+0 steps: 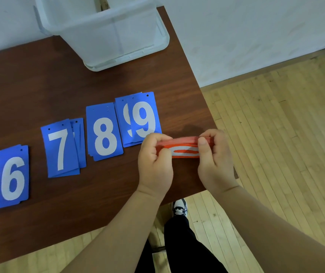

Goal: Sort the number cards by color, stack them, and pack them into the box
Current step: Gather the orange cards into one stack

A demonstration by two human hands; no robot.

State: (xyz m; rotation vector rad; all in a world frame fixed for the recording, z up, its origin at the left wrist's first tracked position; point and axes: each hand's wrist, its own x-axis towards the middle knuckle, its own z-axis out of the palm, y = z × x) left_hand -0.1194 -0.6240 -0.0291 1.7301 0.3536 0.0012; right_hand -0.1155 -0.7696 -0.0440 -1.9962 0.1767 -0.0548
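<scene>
- Head view: a dark brown wood-grain table [79, 85] stands on a pale plank floor [276, 134], against a white wall [236, 36].
- A translucent white plastic box [108, 36] with rounded corners sits at the table's far edge.
- Flat blue rectangular number cards [98, 115], with white digits and punched holes, lie in overlapping piles along the tabletop.
- The left hand [155, 162] and right hand [215, 162] each pinch one end of a thin red-and-white card stack [183, 148], just right of the 9 pile.

A dark brown worktop [59, 79] fills the left. A white wall [236, 36] runs along the top. Light wood floor [276, 134] covers the right.
</scene>
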